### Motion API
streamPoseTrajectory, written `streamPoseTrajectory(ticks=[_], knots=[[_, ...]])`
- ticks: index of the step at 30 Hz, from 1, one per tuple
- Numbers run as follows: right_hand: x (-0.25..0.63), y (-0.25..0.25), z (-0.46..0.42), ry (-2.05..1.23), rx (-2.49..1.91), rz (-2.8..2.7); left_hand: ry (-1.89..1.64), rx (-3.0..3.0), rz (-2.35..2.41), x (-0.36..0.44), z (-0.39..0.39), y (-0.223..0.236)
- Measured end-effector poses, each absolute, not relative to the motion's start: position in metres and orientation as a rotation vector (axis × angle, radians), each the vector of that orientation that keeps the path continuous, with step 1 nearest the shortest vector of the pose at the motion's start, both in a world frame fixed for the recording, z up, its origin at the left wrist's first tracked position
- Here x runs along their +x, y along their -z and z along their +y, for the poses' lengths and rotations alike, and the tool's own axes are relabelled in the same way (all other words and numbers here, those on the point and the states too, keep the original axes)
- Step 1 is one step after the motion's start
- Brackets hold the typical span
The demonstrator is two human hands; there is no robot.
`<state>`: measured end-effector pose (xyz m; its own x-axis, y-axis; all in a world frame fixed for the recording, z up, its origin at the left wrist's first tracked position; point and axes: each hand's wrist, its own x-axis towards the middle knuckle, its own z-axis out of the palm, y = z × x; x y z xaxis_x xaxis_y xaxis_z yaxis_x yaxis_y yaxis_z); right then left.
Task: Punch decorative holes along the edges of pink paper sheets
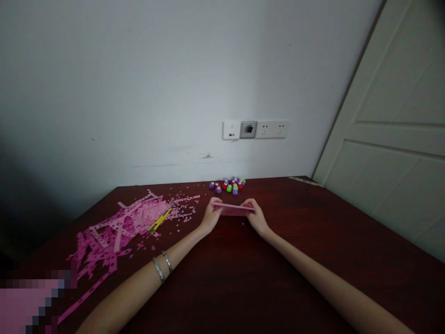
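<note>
My left hand [212, 215] and my right hand [256, 217] grip opposite ends of a flat pink sheet [233, 210], perhaps foam or paper, seen nearly edge-on. Both hands are closed on it, low over the dark red-brown table [229, 278]. Just beyond the sheet sit several small purple, red and green figures with big eyes [229, 186]. Left of my left hand lies a yellow utility knife [160, 220] on a heap of pink cut strips [121, 222]. Small pink scraps [186, 211] are scattered between that heap and my left hand.
A white wall rises behind the table, with a row of sockets and switches [255, 130]. At the right stands a pale panelled door [392, 139]. A thin printed strip [306, 181] lies at the table's far right corner. The lower left corner is pixelated.
</note>
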<state>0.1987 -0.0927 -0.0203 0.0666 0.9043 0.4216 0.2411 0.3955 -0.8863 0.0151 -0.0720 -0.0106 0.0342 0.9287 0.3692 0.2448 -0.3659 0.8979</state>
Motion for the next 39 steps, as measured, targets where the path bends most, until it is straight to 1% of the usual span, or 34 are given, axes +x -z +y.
streamPoseTrajectory(ticks=[4,7,11,14,17,21,26,31,36,39], knots=[[0.199,0.019,-0.088,-0.685,-1.139,-1.409,-1.312,1.635,1.119,0.017,-0.074,0.008],[0.200,0.017,-0.084,-0.686,-1.179,-1.384,-1.287,1.583,1.149,0.018,-0.078,0.000],[0.197,0.015,-0.083,-0.674,-1.197,-1.394,-1.382,1.518,1.195,0.021,-0.082,-0.007],[0.197,0.017,-0.084,-0.654,-1.199,-1.428,-1.479,1.592,1.162,0.021,-0.079,-0.004],[0.198,0.019,-0.086,-0.657,-1.222,-1.479,-1.452,1.621,1.165,0.019,-0.076,0.007],[0.198,0.021,-0.092,-0.643,-1.258,-1.551,-1.325,1.630,1.243,0.018,-0.074,0.020],[0.198,0.017,-0.093,-0.604,-1.302,-1.608,-1.178,1.757,1.382,0.018,-0.076,0.009],[0.208,0.009,-0.083,-0.566,-1.415,-1.632,-0.883,1.875,1.551,0.012,-0.073,-0.008],[0.214,0.005,-0.080,-0.567,-1.527,-1.733,-0.484,2.046,1.537,0.012,-0.068,-0.014],[0.217,0.005,-0.080,-0.531,-1.594,-1.775,-0.450,2.075,1.590,0.015,-0.067,-0.016]])
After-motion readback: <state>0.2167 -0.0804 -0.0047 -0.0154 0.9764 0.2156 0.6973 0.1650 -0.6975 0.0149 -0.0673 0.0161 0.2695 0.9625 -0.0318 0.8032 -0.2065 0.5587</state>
